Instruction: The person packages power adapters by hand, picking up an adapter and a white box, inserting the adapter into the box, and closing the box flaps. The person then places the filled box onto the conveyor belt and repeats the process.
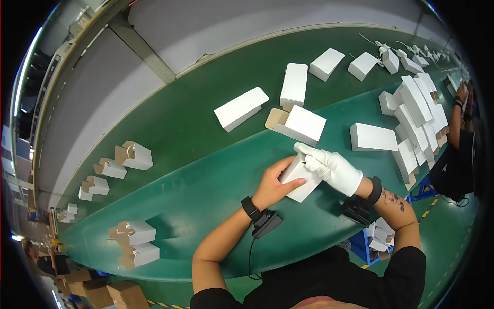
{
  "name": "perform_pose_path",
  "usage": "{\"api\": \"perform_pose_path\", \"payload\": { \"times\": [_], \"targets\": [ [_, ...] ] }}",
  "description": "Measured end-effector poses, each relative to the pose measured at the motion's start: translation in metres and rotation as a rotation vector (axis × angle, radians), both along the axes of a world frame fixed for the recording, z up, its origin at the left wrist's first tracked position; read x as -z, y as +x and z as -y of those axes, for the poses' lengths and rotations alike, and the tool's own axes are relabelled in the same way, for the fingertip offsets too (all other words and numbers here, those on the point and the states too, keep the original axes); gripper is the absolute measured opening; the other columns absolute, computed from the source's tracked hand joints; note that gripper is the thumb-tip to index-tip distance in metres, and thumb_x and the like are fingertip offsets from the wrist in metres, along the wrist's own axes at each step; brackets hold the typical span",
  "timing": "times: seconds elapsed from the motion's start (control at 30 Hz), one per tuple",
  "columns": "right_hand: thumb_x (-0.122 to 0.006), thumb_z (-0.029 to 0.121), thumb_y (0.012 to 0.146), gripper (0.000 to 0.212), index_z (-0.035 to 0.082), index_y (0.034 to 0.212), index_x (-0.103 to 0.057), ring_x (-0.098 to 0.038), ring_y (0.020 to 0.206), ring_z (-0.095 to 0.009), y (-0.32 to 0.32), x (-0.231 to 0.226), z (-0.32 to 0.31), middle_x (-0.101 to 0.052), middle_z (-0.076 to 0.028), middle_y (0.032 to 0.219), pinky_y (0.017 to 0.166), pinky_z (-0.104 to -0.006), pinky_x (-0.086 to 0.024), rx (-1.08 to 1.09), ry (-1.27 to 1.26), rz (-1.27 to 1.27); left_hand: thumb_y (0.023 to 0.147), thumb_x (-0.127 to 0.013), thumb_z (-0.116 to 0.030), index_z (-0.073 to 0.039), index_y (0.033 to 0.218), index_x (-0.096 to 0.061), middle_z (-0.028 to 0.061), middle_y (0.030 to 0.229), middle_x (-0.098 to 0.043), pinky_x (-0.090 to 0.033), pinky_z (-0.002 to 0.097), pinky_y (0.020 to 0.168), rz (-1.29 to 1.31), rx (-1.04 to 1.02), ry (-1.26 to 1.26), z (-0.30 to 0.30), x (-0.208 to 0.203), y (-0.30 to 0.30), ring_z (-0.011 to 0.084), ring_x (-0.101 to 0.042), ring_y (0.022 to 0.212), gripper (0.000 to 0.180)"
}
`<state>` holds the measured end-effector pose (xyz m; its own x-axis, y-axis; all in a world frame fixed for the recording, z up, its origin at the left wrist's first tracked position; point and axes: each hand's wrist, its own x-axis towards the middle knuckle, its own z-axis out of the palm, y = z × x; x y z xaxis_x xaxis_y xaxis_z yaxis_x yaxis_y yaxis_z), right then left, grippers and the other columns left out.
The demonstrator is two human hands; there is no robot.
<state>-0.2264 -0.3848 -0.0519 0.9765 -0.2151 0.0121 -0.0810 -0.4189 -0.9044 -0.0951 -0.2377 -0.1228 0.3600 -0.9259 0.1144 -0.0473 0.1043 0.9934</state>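
Observation:
A small white cardboard box [304, 190] is held tilted above the green work surface. My bare left hand [272, 184] wraps its left side, with the thumb across the near face. My right hand [335, 170], in a white glove, has its fingers bent together over the box's far end. That end and whatever lies under the gloved fingertips are hidden. Just beyond my hands lies another white box [306, 125] with its brown inner flaps open to the left. A further white box [373, 137] rests to the right of my gloved hand.
White boxes are piled [417, 113] at the right. Beyond, a green conveyor belt [190, 123] carries closed boxes and white corded devices [389, 59]. Open boxes [141, 233] stand at the left. A blue crate [363, 246] holds boxes below the edge. A co-worker's arm [456, 110] shows at far right.

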Motion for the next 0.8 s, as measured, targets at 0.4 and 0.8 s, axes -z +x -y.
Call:
{"api": "perform_pose_path", "payload": {
  "times": [0.4,0.8],
  "targets": [
    [-0.051,0.031,0.096,0.059,0.006,0.145,-0.03,-0.053,0.116,-0.03,-0.005,0.003,0.003,-0.048,-0.02,0.132,0.098,-0.0329,-0.041,-0.116,-0.128,-0.015,0.08,-0.075,-0.018,0.0,0.13,-0.051,0.0088,0.115,-0.061,-0.046,0.0291,0.09,-0.055,0.009,-0.035,-0.002,0.003,0.002,0.0146,-0.058,0.102,0.059],
    [-0.062,0.035,0.089,0.078,0.007,0.148,-0.02,-0.051,0.116,-0.025,-0.004,0.022,-0.036,-0.044,-0.017,0.135,0.099,-0.0328,-0.039,0.185,0.237,0.051,0.09,-0.062,-0.022,0.001,0.131,-0.045,0.016,0.116,-0.059,-0.044,0.0327,0.092,-0.054,-0.231,-0.123,-0.006,0.008,-0.016,0.0195,-0.055,0.11,0.05]
  ]
}}
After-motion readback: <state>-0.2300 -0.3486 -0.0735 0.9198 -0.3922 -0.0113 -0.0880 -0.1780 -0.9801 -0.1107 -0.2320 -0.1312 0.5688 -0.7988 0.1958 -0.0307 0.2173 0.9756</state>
